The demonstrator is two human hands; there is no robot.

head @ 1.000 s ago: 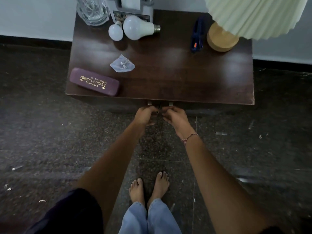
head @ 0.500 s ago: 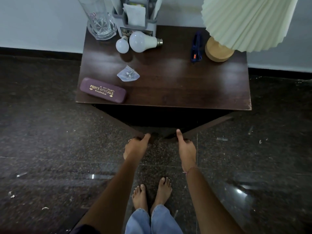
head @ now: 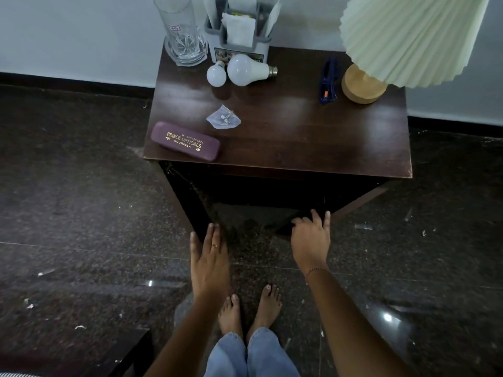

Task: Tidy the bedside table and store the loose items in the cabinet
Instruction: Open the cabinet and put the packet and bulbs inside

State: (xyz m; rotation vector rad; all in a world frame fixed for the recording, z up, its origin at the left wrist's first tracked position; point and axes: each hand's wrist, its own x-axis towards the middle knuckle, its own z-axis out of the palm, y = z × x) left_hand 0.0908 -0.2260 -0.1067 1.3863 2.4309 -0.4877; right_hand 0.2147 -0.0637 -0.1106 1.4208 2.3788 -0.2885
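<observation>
Fingers [head: 211, 235] of my left hand [head: 208, 261] are lying flat and spread, resting against the free edge of the left cabinet door [head: 190, 202], gripping nothing. Over on the other side, my right hand [head: 310, 240] is curling its fingers over the top edge of the right cabinet door [head: 359, 197], and both doors are standing swung out from the dark cabinet opening. On the bedside table [head: 299, 137] above, the loose items are sitting untouched: a purple spectacle case [head: 185, 141] at the front left corner, a small clear packet [head: 223, 117] just behind it, two white bulbs [head: 239, 69] touching each other, a tall glass [head: 183, 31], a grey organiser [head: 239, 34], a blue tool [head: 328, 80] beside the lamp [head: 408, 39].
</observation>
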